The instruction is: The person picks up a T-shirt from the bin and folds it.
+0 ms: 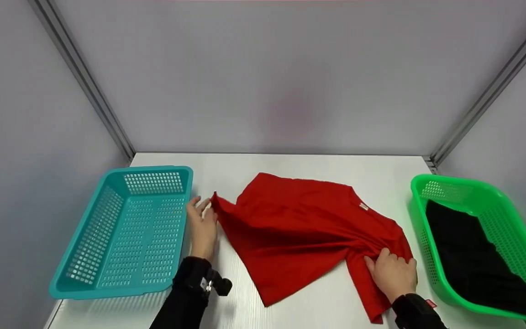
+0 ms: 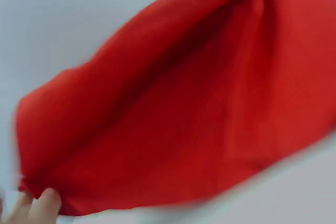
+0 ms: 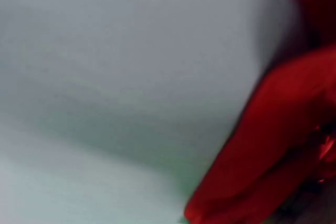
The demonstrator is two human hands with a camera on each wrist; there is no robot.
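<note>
A red shirt (image 1: 290, 219) lies spread and creased across the white table, a small white label (image 1: 363, 206) at its upper right edge. My left hand (image 1: 203, 228) pinches its left corner, which is pulled up into a point. In the left wrist view the fingertips (image 2: 46, 205) hold that corner, and the cloth stretches away in a long fold. My right hand (image 1: 393, 274) grips bunched cloth on the right side, above a sleeve that hangs toward the table's front. The right wrist view has part of the red cloth (image 3: 262, 145), blurred, with the hand hidden.
A teal basket (image 1: 183, 183) stands to the left, close beside my left hand. At the right is a green basket (image 1: 427, 183) holding folded black cloth (image 1: 468, 260). Grey panels (image 1: 290, 82) wall the table at the back and both sides.
</note>
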